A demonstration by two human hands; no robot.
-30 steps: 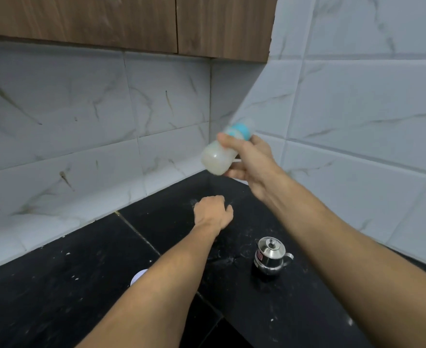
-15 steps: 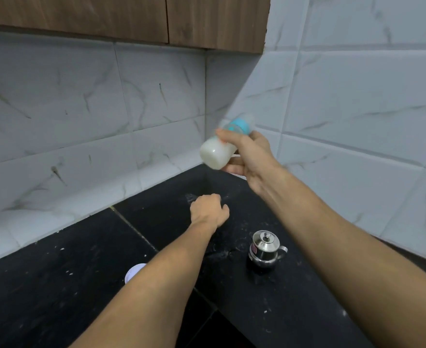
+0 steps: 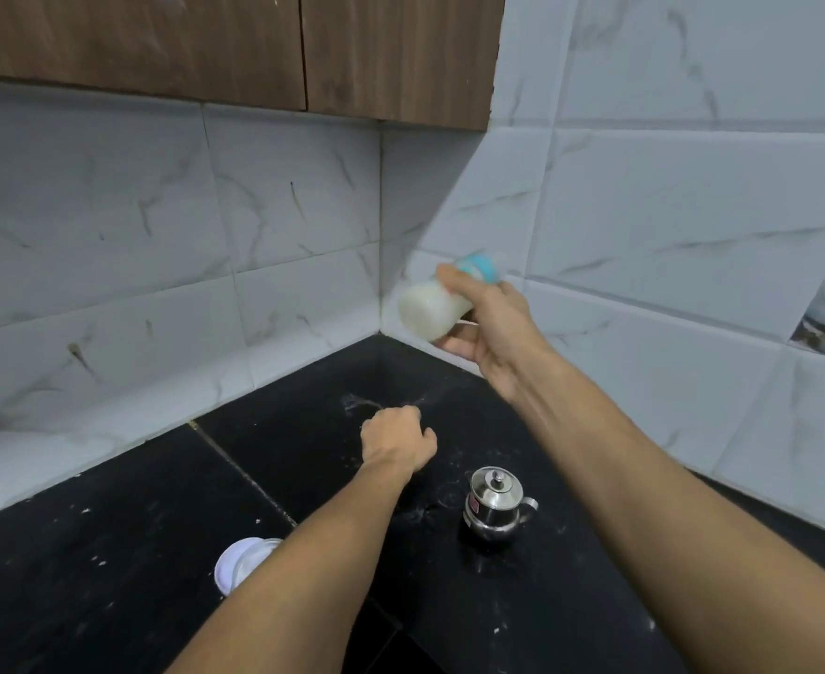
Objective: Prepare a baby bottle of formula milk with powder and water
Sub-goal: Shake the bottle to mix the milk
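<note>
In a white-tiled corner above the black bench [image 3: 109, 576], the baby bottle [image 3: 432, 306] is motion-blurred, its teat indistinct beyond the blue collar. It looks milky, tilted base-left in the gripping right hand [image 3: 495, 328]. The left hand [image 3: 398, 442] rests fisted, empty, near a steel pot [image 3: 495, 503]. The left forearm half hides a white lid [image 3: 237, 559].

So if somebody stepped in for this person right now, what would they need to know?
Right hand: gripping the bottle in the air, tilted near the wall corner, blue cap end on, milky liquid inside.
Left hand: closed in a loose fist on the counter, apparently holding nothing.
Steel pot, lid on, stands on the counter; a white lid lies by the left forearm.
Done: bottle filled and capped.
Left: probably finish shaking, then set it down.
</note>
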